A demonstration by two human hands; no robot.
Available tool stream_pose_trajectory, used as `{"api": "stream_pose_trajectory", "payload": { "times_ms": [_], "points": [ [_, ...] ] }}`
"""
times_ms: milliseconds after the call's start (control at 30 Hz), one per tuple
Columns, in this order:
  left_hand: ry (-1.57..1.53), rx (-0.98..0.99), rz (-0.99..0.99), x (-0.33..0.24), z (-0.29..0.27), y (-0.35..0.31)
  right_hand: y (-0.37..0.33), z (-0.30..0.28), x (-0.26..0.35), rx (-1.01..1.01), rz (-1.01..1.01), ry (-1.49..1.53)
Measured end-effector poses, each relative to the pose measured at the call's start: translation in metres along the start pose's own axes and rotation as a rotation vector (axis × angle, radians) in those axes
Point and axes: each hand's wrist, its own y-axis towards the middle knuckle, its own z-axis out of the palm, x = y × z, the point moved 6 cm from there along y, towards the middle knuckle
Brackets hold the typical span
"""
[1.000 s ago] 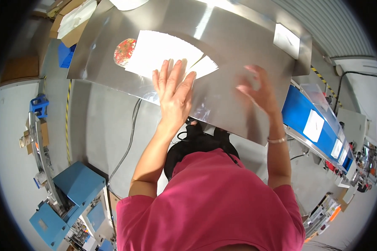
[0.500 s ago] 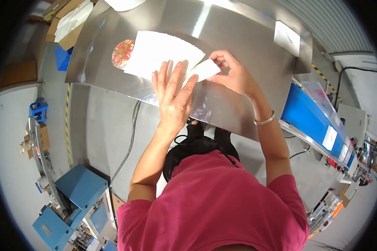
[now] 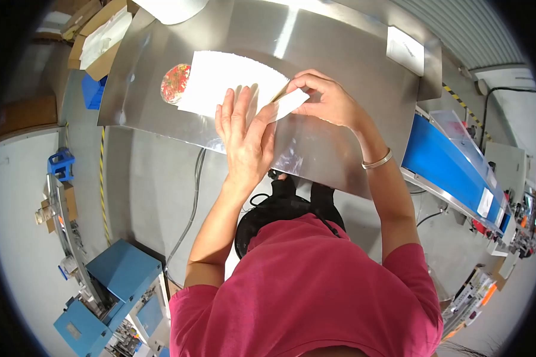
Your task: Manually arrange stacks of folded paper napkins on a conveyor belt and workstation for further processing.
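A fanned stack of white paper sheets (image 3: 226, 74) lies on the steel table (image 3: 339, 53). My left hand (image 3: 244, 131) rests on the stack's near edge with its fingers stretched out flat. Its thumb reaches over a narrower group of white sheets (image 3: 289, 107) at the right end of the fan. My right hand (image 3: 330, 101) pinches that group's outer end between thumb and fingers; how many sheets it grips I cannot tell. Just left of the fan is a round red patterned piece (image 3: 174, 83), its right edge covered by the paper.
A white sheet or card (image 3: 405, 50) lies at the table's far right. An open cardboard box (image 3: 104, 38) stands beyond the left edge, above a blue bin (image 3: 93, 91). To the right runs a blue conveyor belt (image 3: 441, 160). A white round object (image 3: 173, 7) is at the back.
My right hand's fingertips have moved left, closer to the fan. The group of sheets at its right end shows less of its layered edge. The whole view has shifted slightly.
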Motion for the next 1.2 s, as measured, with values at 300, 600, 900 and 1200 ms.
{"api": "stream_pose_trajectory", "payload": {
  "times_ms": [300,600,900,1200],
  "points": [
    [0.009,0.114,0.042,-0.003,-0.003,0.006,0.000,0.000,-0.006,0.044,-0.004,-0.004],
    [0.033,0.096,0.026,0.007,-0.008,0.013,-0.001,-0.002,-0.007,0.052,0.066,-0.174],
    [0.070,0.060,0.015,0.019,-0.008,0.017,-0.034,-0.036,-0.052,-0.232,0.524,0.773],
    [0.119,0.107,-0.010,0.014,-0.005,0.017,-0.041,-0.037,-0.046,-0.276,0.530,1.359]
  ]
}}
